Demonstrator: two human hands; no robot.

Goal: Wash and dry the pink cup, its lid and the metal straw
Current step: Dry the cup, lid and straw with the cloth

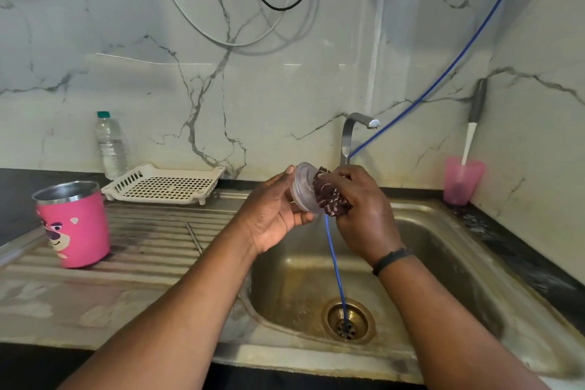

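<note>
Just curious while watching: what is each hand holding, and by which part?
The left hand holds the clear round plastic lid by its rim. The right hand grips a bunched dark red patterned cloth against the lid.

My one camera sits on my head, close above the sink (427,263), looking forward and down over its front edge toward the marble back wall (285,89), draining board (152,241) to my left.

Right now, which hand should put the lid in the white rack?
Probably the left hand: it already holds the lid, and the rack is on its side. The right hand holds the cloth.
</note>
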